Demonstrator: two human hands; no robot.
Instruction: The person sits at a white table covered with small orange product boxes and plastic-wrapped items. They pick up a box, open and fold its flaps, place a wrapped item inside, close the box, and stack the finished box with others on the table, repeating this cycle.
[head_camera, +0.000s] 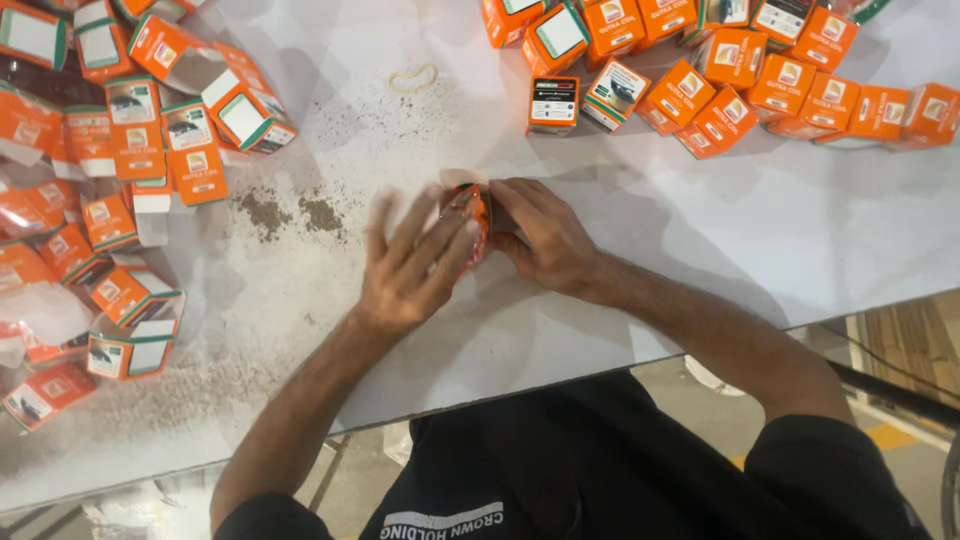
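Small orange box (472, 212) gripped between left hand (410, 270) and right hand (545, 235), fingers (520, 200) closed around it. Held above white tabletop (760, 230), between two heaps of orange boxes (740, 70).

Small orange box (476, 215), seemingly on edge, mostly hidden, mid-table

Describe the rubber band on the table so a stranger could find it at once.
Start at the white table and go to its far edge, in the bare gap between the two heaps of orange boxes. The rubber band lies flat there, alone: a thin, pale yellowish loop, the only thing nearby that is not a box.
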